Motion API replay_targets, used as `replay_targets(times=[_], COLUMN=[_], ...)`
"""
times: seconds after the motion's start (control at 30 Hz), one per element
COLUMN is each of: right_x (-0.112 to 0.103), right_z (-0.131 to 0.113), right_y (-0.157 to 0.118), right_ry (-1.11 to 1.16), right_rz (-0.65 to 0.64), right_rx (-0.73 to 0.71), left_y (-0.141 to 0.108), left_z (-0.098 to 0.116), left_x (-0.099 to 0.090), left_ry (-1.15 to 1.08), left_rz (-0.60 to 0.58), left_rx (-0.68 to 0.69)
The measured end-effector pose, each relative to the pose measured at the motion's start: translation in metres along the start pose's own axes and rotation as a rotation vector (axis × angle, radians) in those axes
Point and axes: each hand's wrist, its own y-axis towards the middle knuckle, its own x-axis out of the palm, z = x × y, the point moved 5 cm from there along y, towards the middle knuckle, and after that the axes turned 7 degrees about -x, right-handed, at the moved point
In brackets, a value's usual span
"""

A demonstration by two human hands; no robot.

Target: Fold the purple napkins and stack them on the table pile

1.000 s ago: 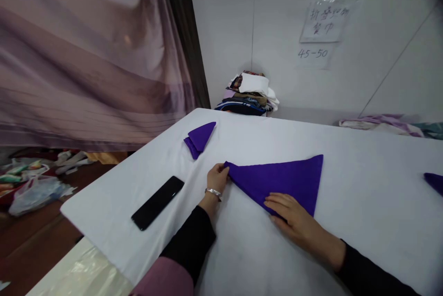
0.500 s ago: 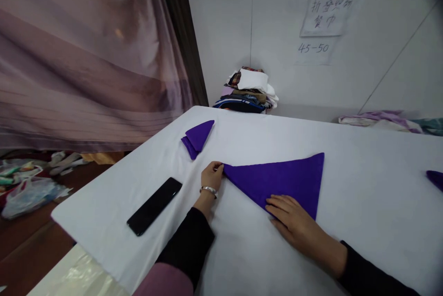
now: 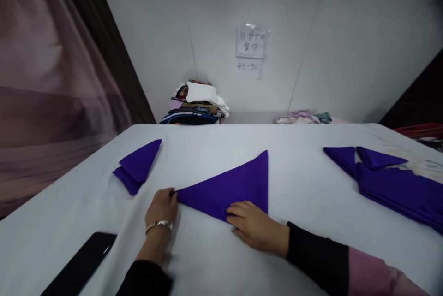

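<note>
1. On the left of the table (image 3: 207, 263), a black phone (image 3: 83, 261) lies near a small purple fold (image 3: 140, 164).
2. Next, the left hand (image 3: 162, 208), with a shiny band (image 3: 159, 225) on its wrist, pinches the left tip of the cloth (image 3: 221, 190).
3. That purple cloth lies mid-table, like a triangle.
4. The right hand (image 3: 256, 227) rests on its near edge, spread, thumb apart.
5. More purple cloths (image 3: 398, 190) lie far right.
</note>
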Motion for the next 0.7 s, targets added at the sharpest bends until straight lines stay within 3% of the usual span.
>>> replay_targets(times=[0.13, 0.23, 0.37, 0.43, 0.53, 0.63, 0.7], right_x=[-0.013, -0.026, -0.030, -0.029, -0.028, -0.027, -0.026], right_z=[0.013, 0.041, 0.076, 0.084, 0.084, 0.081, 0.081], right_y=[-0.002, -0.008, -0.018, -0.020, -0.020, -0.018, -0.018], right_ry=[0.043, -0.001, -0.022, -0.018, -0.024, -0.029, -0.032], right_rz=[0.070, 0.145, 0.087, 0.057, 0.035, 0.022, 0.018], right_rx=[0.028, 0.164, 0.341, 0.369, 0.352, 0.339, 0.340], left_y=[0.002, 0.007, 0.008, 0.001, -0.025, -0.058, -0.073], left_z=[-0.001, -0.004, -0.004, 0.007, 0.038, 0.068, 0.076], left_x=[0.004, 0.006, 0.001, -0.004, -0.001, 0.025, 0.046], left_ry=[0.143, 0.164, 0.158, 0.142, 0.108, 0.145, 0.202], left_rz=[-0.045, -0.056, 0.051, 0.188, 0.329, 0.226, 0.094], left_rx=[-0.002, 0.012, 0.084, 0.199, 0.494, 0.765, 0.835])
